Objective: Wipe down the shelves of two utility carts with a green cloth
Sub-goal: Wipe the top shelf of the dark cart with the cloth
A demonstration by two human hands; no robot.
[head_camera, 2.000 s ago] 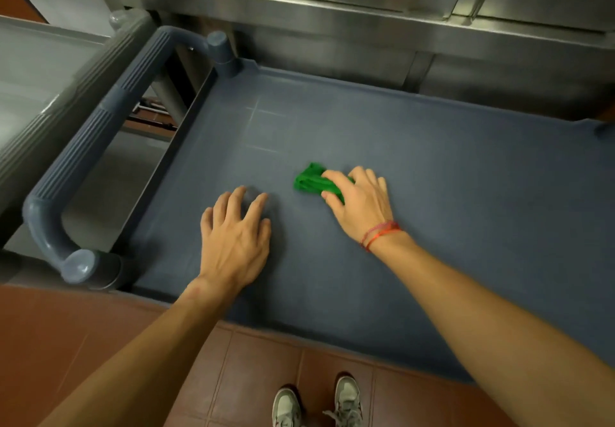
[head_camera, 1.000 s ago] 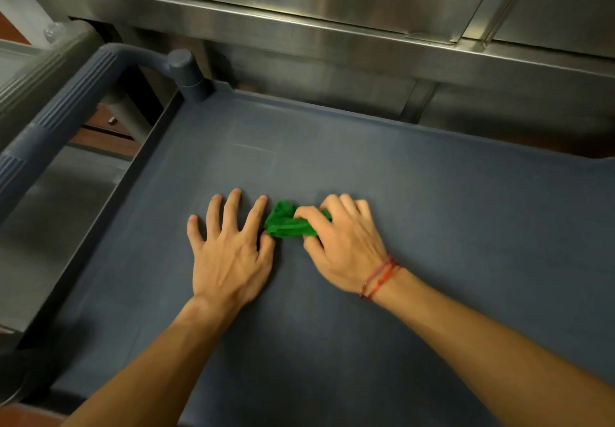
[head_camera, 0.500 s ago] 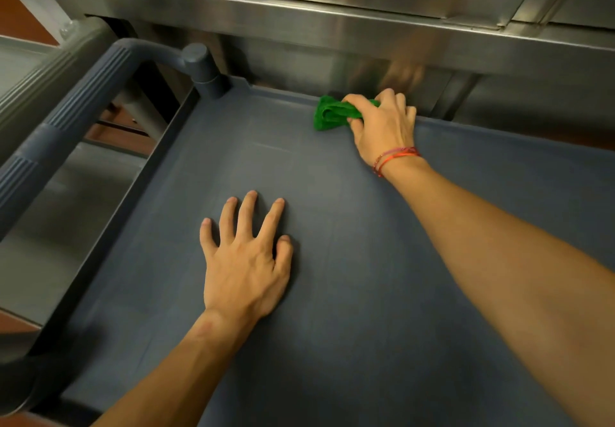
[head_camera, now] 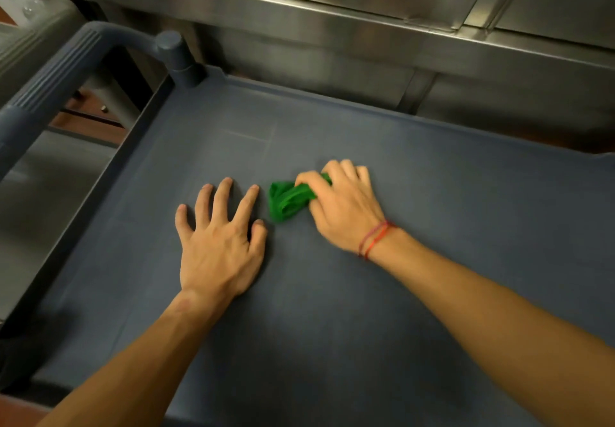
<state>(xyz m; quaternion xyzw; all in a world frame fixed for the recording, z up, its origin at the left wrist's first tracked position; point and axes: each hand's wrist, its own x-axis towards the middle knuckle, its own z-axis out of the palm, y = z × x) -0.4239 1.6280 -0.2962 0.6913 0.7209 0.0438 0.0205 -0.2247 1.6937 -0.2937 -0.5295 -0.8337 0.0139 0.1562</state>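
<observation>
The blue-grey top shelf of a utility cart (head_camera: 432, 193) fills most of the view. A bunched green cloth (head_camera: 286, 201) lies on it near the middle. My right hand (head_camera: 342, 207), with red strings round the wrist, grips the cloth and presses it on the shelf. My left hand (head_camera: 218, 243) rests flat on the shelf with its fingers spread, just left of the cloth and apart from it.
The cart's ribbed handle (head_camera: 50, 90) and its corner post (head_camera: 174, 57) stand at the left. A stainless steel counter front (head_camera: 332, 4) runs along the far edge. A second grey cart (head_camera: 20, 40) shows at the far left.
My right hand has pulled the cloth back from the shelf's far edge to the middle, beside my left hand. The left hand has stayed planted on the shelf.
</observation>
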